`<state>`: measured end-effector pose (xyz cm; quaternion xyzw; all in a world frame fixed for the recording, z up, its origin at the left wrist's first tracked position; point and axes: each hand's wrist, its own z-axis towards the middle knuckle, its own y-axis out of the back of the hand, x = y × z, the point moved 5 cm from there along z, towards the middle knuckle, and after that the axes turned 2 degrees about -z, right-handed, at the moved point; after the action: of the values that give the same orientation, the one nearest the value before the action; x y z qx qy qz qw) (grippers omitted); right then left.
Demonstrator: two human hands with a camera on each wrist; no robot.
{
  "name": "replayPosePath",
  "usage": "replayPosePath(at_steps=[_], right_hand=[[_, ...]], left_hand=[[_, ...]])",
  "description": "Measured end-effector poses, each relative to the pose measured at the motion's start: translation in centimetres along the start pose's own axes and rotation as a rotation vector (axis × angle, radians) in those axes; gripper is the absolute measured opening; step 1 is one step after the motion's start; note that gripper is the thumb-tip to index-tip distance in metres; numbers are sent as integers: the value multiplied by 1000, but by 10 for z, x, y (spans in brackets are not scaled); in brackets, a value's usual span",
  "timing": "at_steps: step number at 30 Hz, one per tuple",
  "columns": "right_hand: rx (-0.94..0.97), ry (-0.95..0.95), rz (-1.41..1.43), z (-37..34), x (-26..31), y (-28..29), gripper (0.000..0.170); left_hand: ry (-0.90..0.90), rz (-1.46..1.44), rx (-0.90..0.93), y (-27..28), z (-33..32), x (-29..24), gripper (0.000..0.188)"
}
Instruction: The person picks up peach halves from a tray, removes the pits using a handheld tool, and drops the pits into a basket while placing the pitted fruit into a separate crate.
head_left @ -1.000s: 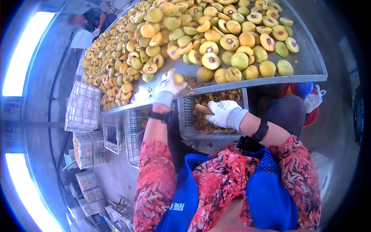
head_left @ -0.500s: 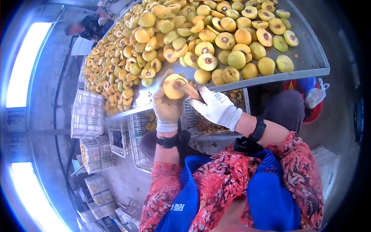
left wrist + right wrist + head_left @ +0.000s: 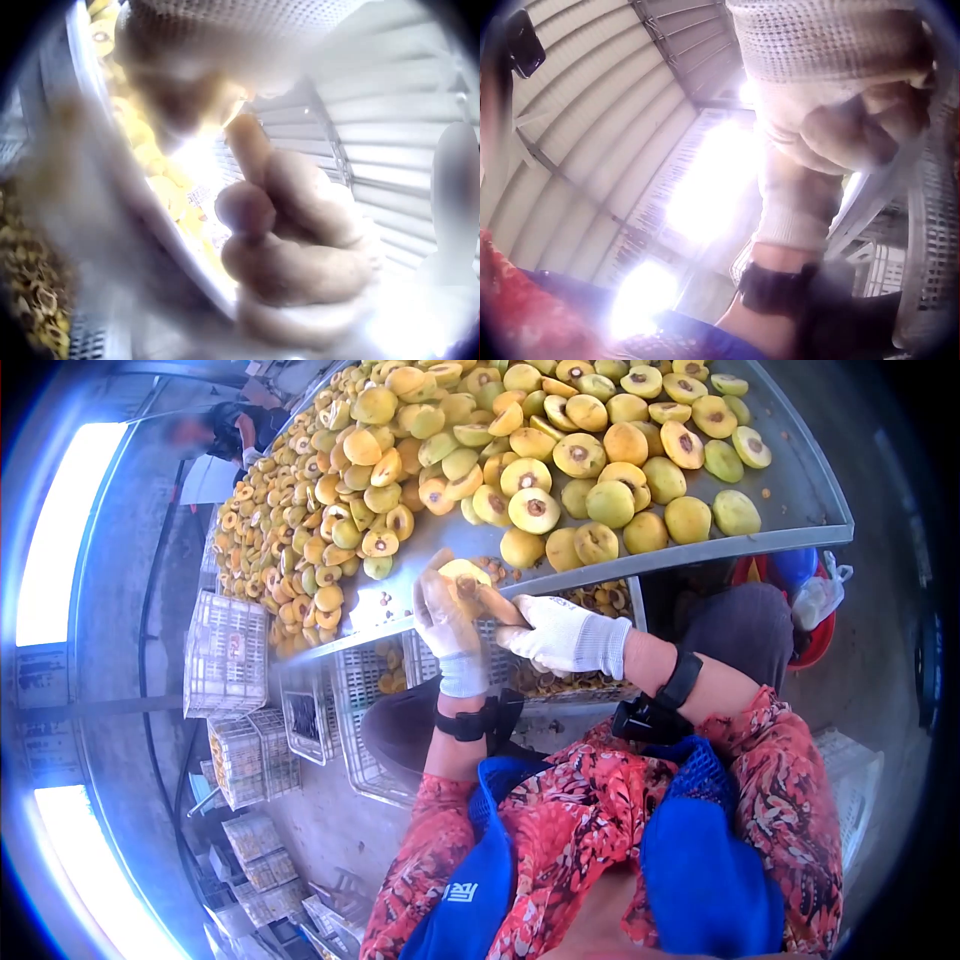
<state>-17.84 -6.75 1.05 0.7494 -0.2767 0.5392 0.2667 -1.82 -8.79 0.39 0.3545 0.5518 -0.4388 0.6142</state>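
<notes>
In the head view the gloved left hand (image 3: 449,622) holds a yellow half fruit (image 3: 466,574) above the near edge of the metal table (image 3: 700,552). The gloved right hand (image 3: 566,635) grips the wooden handle (image 3: 500,605) of a small tool whose tip meets the fruit; the tip itself is hard to make out. From the left wrist view, the right hand's curled fingers (image 3: 300,262) wrap the handle (image 3: 248,142), close to the blurred left hand (image 3: 180,82). The right wrist view shows the right hand (image 3: 832,90) near, with the left hand's cuff (image 3: 793,221) behind it.
Halved yellow fruits (image 3: 610,505) lie heaped over the table. Below its edge stand plastic crates (image 3: 365,730), one holding cut pieces (image 3: 610,598). More crates (image 3: 226,655) are stacked at the left. A red basin (image 3: 822,640) stands at the right, and another person (image 3: 235,430) is at the upper left.
The left hand came back from the table with a fruit to meet the tool in the right hand. Over the last half second both hands shifted slightly and the fruit tilted.
</notes>
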Motion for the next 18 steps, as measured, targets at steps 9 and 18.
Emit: replayPosePath(at_steps=[9,18], right_hand=[[97,-35,357,12,-23,-32,25],[41,13,170,2,-11,-30,23]], left_hand=[[156,-159,-100,-6,-16,-7,60],[-71,-14,142,12,-9,1,60]])
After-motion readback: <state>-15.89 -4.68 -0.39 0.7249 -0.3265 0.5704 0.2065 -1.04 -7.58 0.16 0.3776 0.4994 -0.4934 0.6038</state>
